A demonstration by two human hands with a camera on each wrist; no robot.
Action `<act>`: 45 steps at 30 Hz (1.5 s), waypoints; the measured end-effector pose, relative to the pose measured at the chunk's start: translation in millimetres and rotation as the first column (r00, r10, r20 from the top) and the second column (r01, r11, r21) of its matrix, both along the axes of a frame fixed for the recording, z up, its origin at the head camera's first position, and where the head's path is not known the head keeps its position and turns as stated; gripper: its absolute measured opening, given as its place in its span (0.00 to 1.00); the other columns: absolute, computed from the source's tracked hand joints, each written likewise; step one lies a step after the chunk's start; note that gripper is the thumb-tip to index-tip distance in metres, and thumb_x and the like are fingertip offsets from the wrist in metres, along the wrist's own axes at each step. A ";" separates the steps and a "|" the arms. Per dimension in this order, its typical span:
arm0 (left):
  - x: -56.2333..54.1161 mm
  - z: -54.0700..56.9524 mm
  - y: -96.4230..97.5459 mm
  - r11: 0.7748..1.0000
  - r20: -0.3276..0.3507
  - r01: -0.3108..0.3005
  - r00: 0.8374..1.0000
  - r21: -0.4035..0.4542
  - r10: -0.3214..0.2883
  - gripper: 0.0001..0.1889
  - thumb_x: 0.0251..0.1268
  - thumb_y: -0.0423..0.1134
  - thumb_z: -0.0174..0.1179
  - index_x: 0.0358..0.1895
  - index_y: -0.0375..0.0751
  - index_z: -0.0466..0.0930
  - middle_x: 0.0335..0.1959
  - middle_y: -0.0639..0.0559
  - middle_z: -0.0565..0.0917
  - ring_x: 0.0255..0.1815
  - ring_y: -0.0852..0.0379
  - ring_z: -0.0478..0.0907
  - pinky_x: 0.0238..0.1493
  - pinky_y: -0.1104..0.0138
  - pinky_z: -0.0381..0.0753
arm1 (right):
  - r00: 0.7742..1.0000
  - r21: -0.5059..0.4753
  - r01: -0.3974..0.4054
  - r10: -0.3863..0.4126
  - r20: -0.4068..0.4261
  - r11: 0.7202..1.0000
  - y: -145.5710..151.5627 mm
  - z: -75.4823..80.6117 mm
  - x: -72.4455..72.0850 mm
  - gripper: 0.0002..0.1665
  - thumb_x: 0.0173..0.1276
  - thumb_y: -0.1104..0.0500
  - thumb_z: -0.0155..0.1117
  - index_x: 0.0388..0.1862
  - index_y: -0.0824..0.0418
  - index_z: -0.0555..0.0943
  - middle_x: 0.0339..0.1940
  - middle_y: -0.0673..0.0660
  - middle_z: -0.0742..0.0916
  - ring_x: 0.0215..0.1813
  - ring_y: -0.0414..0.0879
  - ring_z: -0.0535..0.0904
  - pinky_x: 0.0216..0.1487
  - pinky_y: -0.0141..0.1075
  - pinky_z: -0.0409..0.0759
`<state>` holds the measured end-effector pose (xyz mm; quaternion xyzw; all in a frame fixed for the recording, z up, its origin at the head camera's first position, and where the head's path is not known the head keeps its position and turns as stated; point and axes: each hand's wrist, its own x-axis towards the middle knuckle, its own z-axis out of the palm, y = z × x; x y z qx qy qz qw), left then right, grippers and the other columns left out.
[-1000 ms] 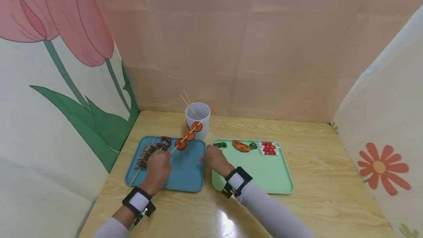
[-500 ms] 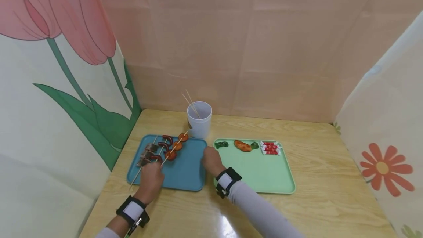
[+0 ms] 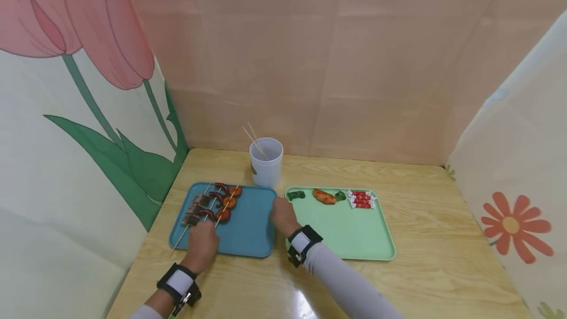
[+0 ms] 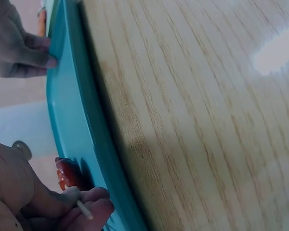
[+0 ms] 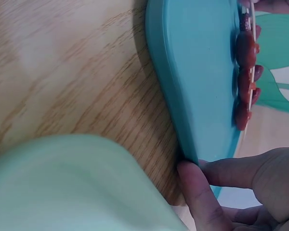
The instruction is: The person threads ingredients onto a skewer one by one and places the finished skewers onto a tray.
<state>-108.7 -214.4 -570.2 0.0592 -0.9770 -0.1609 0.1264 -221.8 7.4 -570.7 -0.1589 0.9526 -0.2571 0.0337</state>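
A skewer with several round red-orange slices (image 3: 229, 203) lies along the blue tray (image 3: 248, 230), right of two other skewers. My left hand (image 3: 203, 246) pinches the skewer's stick near its lower end; in the left wrist view the stick's tip (image 4: 85, 210) pokes out between thumb and fingers. On the tray's left side are a skewer of dark curled pieces (image 3: 217, 196) and one of grey-brown folded pieces (image 3: 195, 209). My right hand (image 3: 285, 216) grips the tray's right rim, with thumb and finger on either side of it in the right wrist view.
Right of the blue tray is a green tray (image 3: 345, 240) with dark green pieces (image 3: 296, 194), an orange-brown wing-shaped piece (image 3: 325, 196) and red-and-white wrapped sticks (image 3: 361, 199). Behind stands a white bucket (image 3: 267, 169) holding thin bare sticks (image 3: 255, 141). Printed cloths hang on three sides.
The left hand has lowered the skewer of round slices leftward onto the blue tray, beside the other skewers. The right hand has shifted slightly to the tray's right rim.
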 end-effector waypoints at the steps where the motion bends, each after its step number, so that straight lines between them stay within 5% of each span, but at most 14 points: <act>1: -0.5 -0.8 0.1 1.000 0.013 -0.001 1.000 0.003 0.001 0.08 0.43 0.23 0.64 0.14 0.36 0.77 0.14 0.42 0.80 0.17 0.43 0.81 0.19 0.52 0.76 | 1.000 -0.001 0.001 -0.001 0.004 1.000 -0.1 0.3 0.4 0.17 0.58 0.77 0.53 0.18 0.59 0.68 0.19 0.53 0.72 0.22 0.46 0.68 0.22 0.36 0.66; 18: -2.5 -1.1 1.4 0.999 0.053 -0.010 0.999 0.032 0.008 0.13 0.45 0.22 0.62 0.13 0.40 0.74 0.16 0.41 0.81 0.21 0.38 0.82 0.20 0.49 0.77 | 0.998 -0.030 0.021 -0.019 0.055 0.999 0.0 3.2 2.3 0.17 0.57 0.78 0.52 0.17 0.59 0.68 0.18 0.52 0.71 0.20 0.45 0.68 0.20 0.34 0.66; 33: -8.4 13.8 -0.9 0.999 0.051 0.016 0.999 0.048 -0.019 0.14 0.51 0.27 0.64 0.14 0.39 0.73 0.16 0.40 0.80 0.22 0.37 0.83 0.20 0.48 0.77 | 0.998 -0.025 0.027 -0.025 0.058 0.999 3.7 1.4 0.8 0.16 0.62 0.77 0.51 0.20 0.61 0.71 0.18 0.52 0.72 0.20 0.45 0.69 0.20 0.34 0.66; 41: -29.0 30.4 -1.4 1.000 -0.047 0.022 0.999 -0.001 -0.022 0.19 0.65 0.36 0.68 0.15 0.39 0.78 0.13 0.49 0.76 0.16 0.50 0.78 0.15 0.59 0.71 | 0.998 -0.039 0.047 -0.045 0.046 0.998 9.6 4.2 -8.2 0.08 0.61 0.73 0.59 0.24 0.64 0.76 0.21 0.54 0.77 0.22 0.47 0.74 0.20 0.36 0.71; 45: -51.4 47.2 1.8 0.991 -0.040 0.014 0.999 0.136 -0.009 0.19 0.77 0.41 0.57 0.25 0.37 0.84 0.17 0.51 0.77 0.19 0.54 0.74 0.20 0.62 0.68 | 0.993 -0.031 0.112 -0.112 -0.021 0.993 18.3 11.6 -20.3 0.05 0.64 0.68 0.64 0.30 0.67 0.78 0.24 0.60 0.82 0.26 0.54 0.82 0.24 0.43 0.78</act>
